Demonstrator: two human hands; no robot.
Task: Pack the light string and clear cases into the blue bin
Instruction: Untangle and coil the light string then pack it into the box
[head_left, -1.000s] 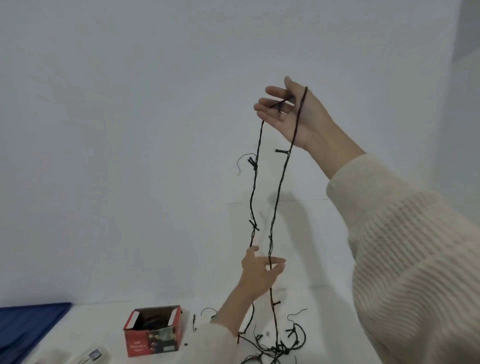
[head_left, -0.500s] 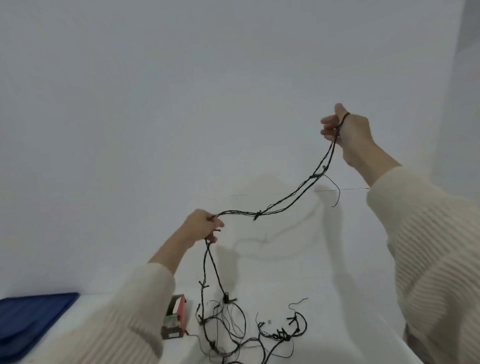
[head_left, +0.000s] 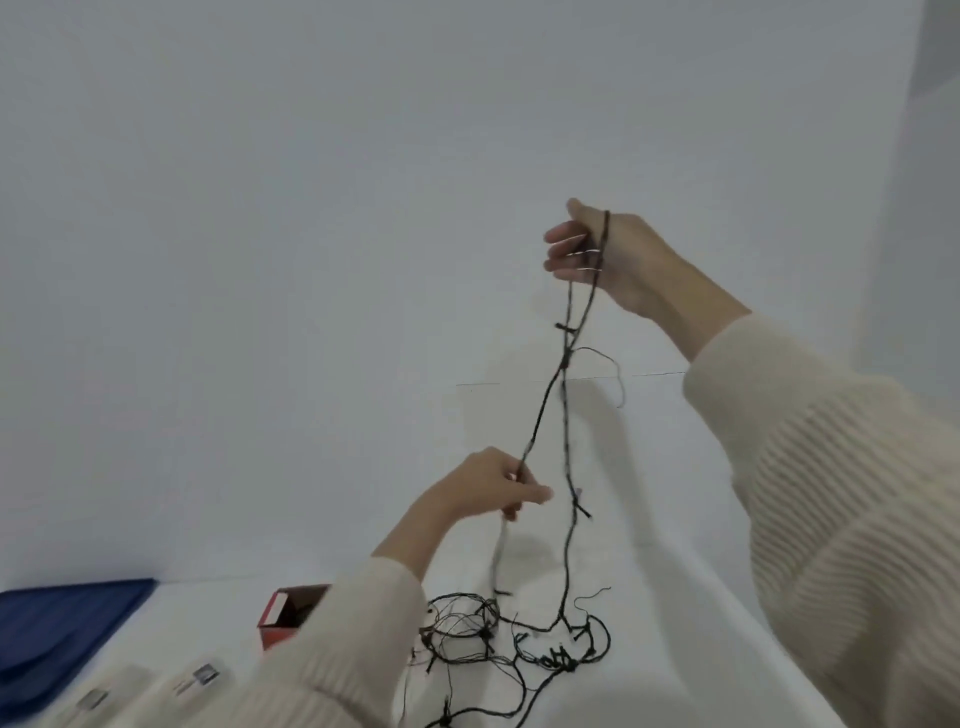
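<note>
Fingers of right hand curled round light string — left hand seemingly pinching lower.

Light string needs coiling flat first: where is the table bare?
Bare table lies between the blue bin and the red box. Crowded: the light string tangle right of the box, clear cases at the near edge.

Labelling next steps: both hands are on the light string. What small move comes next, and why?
Probably raise the left hand to the right hand to add another loop of the thin dark light string: the right holds loops, the left pinches a strand, and much lies tangled on the white table.
</note>
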